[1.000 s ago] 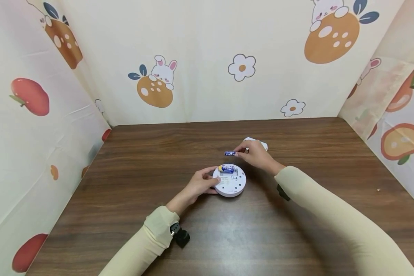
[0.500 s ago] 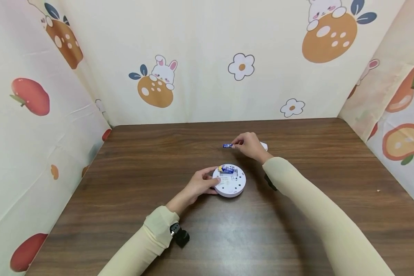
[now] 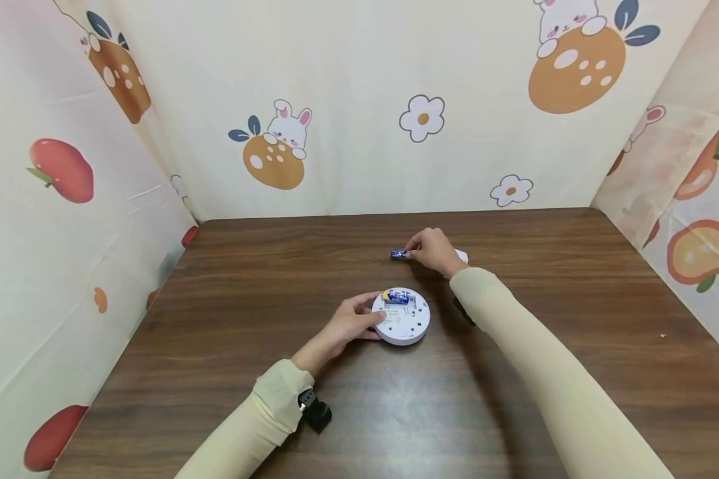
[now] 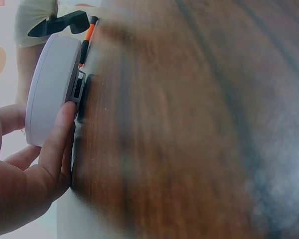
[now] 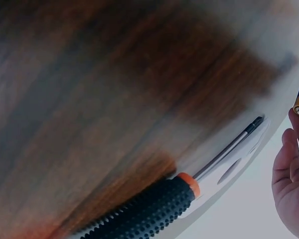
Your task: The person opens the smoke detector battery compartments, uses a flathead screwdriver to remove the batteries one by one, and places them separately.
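Two batteries were in play: your right hand pinched one battery above the table, its long axis running left-right, beyond the round white device. Your left hand gripped that device's near-left rim, the second battery seated inside.
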The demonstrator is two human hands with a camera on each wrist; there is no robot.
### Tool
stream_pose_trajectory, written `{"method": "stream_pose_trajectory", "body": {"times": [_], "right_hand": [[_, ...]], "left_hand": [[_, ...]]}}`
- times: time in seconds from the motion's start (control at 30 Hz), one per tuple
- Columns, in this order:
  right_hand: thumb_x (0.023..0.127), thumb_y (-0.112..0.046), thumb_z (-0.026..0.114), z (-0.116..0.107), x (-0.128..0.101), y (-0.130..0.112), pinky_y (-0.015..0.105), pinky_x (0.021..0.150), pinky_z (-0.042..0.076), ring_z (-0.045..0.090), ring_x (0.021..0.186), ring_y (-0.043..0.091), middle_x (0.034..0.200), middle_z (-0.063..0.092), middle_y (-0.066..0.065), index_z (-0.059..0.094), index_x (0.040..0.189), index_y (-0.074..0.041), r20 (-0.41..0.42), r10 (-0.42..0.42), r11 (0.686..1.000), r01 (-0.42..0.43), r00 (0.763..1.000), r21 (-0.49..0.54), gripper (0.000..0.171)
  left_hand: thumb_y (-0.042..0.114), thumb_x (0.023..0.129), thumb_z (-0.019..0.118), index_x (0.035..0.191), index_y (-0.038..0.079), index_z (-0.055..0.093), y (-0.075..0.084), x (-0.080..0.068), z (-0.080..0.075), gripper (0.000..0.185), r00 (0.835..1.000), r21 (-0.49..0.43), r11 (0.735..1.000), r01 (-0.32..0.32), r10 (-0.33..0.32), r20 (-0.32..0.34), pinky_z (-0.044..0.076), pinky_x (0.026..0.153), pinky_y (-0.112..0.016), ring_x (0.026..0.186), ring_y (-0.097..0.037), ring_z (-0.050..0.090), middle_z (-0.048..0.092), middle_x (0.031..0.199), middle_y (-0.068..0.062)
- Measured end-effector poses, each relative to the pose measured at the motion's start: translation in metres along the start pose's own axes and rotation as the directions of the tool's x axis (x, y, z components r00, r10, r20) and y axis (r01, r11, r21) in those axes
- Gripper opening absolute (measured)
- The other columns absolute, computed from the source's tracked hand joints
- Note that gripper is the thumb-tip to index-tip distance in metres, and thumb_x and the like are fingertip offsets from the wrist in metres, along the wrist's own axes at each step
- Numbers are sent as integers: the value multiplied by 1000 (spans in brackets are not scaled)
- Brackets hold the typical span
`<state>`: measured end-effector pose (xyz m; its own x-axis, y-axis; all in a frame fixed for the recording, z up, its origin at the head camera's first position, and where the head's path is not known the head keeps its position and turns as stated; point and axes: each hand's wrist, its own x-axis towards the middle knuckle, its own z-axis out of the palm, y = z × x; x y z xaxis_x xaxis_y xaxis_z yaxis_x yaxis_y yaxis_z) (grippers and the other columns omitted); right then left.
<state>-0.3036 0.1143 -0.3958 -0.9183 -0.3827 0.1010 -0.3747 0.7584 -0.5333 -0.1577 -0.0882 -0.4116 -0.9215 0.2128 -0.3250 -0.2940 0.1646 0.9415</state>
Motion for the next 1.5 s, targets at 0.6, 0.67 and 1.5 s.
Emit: {"method": "stream_pose_trajectory", "body": {"times": [0.6, 0.67, 1.5], "right_hand": [[87, -9, 68, 7, -5, 8, 43, 82, 50, 60, 87, 25, 93, 70, 11, 73, 93, -1, 48, 24, 997, -20, 999, -79, 12], [87, -9, 68, 7, -5, 9, 42, 81, 50, 59, 85, 25, 93, 70, 11, 73, 93, -1, 51, 28, 997, -24, 998, -80, 12], [82, -6, 73, -8, -53, -23, 29, 62, 48, 54, 73, 18, 84, 65, 3, 73, 93, -1, 5, -191, 980, 190, 982, 66, 12]], "left_hand": [[7, 90, 66, 139, 8, 49, -3, 1, 7, 52, 1000, -10, 1000, 12, -12, 9, 59, 68, -34, 75, -19, 59, 50, 94, -13], [7, 90, 66, 139, 8, 49, -4, 1, 7, 52, 1000, -14, 1000, 13, -13, 9, 59, 68, -34, 75, -19, 59, 50, 94, -12], [7, 91, 64, 138, 8, 50, -1, 2, 2, 50, 1000, -10, 1000, 6, -6, -1, 59, 68, -33, 75, -19, 59, 50, 95, -13]]}}
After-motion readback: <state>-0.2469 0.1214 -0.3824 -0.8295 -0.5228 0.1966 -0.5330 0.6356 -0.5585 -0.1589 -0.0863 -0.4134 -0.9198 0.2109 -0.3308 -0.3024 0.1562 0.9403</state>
